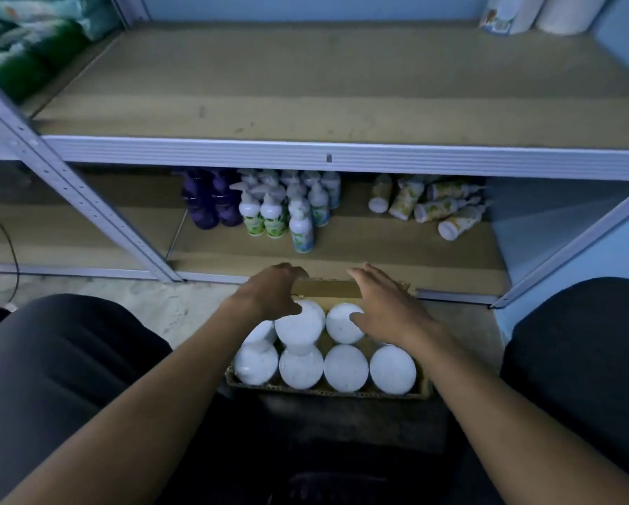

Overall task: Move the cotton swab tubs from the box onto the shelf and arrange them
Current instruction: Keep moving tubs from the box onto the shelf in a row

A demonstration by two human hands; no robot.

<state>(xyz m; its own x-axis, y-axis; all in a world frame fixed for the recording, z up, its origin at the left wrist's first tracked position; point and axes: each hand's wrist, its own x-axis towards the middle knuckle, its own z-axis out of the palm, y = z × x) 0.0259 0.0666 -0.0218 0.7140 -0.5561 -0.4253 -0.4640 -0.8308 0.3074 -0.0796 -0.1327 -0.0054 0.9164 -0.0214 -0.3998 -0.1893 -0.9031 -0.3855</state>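
Both hands are reaching down into the box, which is sitting on the floor between the person's knees, and the white-lidded cotton swab tubs are all standing upright in it, packed lid to lid in rows so that only their tops are showing. The left hand is curling palm-down over the far-row tub just beneath it, thumb at the lid's near edge and fingers bending over the far side; its grip is narrowing around the tub, though whether it is already squeezing I cannot tell. The right hand is hovering flat with fingers spread wide and holding nothing, its thumb lying over the neighbouring tub just left of the palm. Both forearms are stretching straight forward, wrists bent slightly down. That pose probably suits the tight packing, since each tub has to be lifted from above. Well beyond the hands, the upper shelf is lying mostly bare, likely the destination, while pump bottles are crowding the lower shelf. The task is looking barely begun.
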